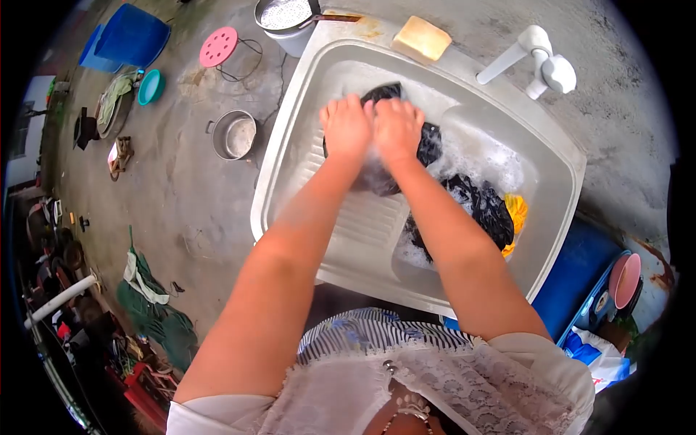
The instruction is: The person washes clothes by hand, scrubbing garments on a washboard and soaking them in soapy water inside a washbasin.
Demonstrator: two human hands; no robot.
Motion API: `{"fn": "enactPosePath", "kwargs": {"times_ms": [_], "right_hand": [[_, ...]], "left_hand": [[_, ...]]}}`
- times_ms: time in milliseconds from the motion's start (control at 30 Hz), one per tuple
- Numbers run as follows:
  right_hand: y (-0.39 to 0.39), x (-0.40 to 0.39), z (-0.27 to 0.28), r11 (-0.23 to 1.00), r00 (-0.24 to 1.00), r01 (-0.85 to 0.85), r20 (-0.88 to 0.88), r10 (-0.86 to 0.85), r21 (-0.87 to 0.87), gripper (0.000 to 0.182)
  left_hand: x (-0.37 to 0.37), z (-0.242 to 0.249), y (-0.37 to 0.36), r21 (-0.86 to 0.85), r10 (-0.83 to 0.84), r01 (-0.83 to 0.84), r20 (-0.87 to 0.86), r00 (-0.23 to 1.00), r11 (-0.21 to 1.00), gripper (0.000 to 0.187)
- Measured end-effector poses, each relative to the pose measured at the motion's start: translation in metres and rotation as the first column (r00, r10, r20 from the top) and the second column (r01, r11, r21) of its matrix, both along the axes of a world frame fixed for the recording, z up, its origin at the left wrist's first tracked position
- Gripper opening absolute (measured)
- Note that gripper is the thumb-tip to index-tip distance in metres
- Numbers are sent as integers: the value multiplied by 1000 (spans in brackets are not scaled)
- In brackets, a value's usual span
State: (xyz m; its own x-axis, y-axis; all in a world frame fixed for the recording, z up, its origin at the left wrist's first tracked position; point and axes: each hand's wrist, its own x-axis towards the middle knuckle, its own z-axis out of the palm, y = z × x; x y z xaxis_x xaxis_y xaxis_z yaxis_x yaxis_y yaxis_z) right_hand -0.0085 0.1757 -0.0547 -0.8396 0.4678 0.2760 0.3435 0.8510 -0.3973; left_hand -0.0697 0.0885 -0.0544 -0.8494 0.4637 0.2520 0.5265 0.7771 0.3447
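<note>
Black cloth [429,145]: it lay wet under my hands, upon the ribbed washboard [362,232] of the sink [262,210].
Left hand [346,130]: its fingers were partly bent, pressing the cloth.
Right hand [397,129]: it pressed likewise, just beside; I could not tell whether either hand truly gripped.
Suds [496,156]: they probably made this soft, water-heavy cloth slippery; a bunched fold seemed the surest hold.

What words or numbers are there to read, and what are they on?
None can be read.
Blue-and-white bag: markings too small and blurred to read.
Yellowish block: no letters I can make out.
Dark cloth under the hands: no lettering visible.
</note>
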Motion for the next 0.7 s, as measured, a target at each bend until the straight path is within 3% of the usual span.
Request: {"fn": "enactPosePath", "kwargs": {"times_ms": [33, 100, 133, 200, 267, 333, 367, 433, 500, 533, 600, 667, 700], "right_hand": [[1, -11, -3, 1000, 1000, -7, -2, 7, 0, 17], [-1, -10, -9, 972, 952, 206, -253, -172, 117, 23], [-5, 4, -7, 970, 953, 208, -250, -172, 125, 23], [-22, 40, -3, 981, 989, 9, -140, -37, -195, 31], [-45, 89, -1, 892, 952, -183, -302, 56, -414, 29], [-72, 126, 6, 858, 943, -210, -327, 52, -468, 14], [-70, 122, 4, 858, 946, -208, -319, 55, -469, 14], [-68, 100, 15, 982, 992, -108, -88, 95, -155, 19], [-39, 47, 13, 997, 992, -77, -103, 78, 6, 20], [-24, 26, 1, 998, 978, -47, -203, 56, 48, 18], [-9, 0, -7, 1000, 983, -14, -181, 14, -2, 16], [-8, -10, -4, 967, 946, 252, -218, -241, 24, 17], [-11, -1, 1, 966, 945, 256, -220, -243, 33, 17]], "left_hand": [[-8, 0, 1, 0, 7, -7, -2, 1000, 1000, 25], [-3, 0, 1, 92, -25, 39, -146, 989, 995, 26], [10, 6, -4, 99, -27, 41, -142, 990, 994, 26], [42, 22, -32, 105, -5, 7, -19, 1000, 994, 27], [83, 19, -74, 311, -83, 50, 92, 992, 949, 27], [113, 26, -101, 388, -262, 207, 96, 960, 898, 26], [111, 23, -98, 391, -259, 200, 104, 960, 898, 26], [95, 25, -91, 1, -276, 280, 185, 943, 960, 26], [52, 3, -54, 45, -199, 198, 34, 979, 979, 26], [36, 9, -36, 7, -154, 154, 101, 983, 988, 25], [9, 13, -13, -33, -102, 108, 145, 984, 994, 25], [4, -1, -5, 148, -50, 72, -149, 988, 986, 26], [8, -1, -12, 101, -74, 78, -38, 997, 992, 26]]}}
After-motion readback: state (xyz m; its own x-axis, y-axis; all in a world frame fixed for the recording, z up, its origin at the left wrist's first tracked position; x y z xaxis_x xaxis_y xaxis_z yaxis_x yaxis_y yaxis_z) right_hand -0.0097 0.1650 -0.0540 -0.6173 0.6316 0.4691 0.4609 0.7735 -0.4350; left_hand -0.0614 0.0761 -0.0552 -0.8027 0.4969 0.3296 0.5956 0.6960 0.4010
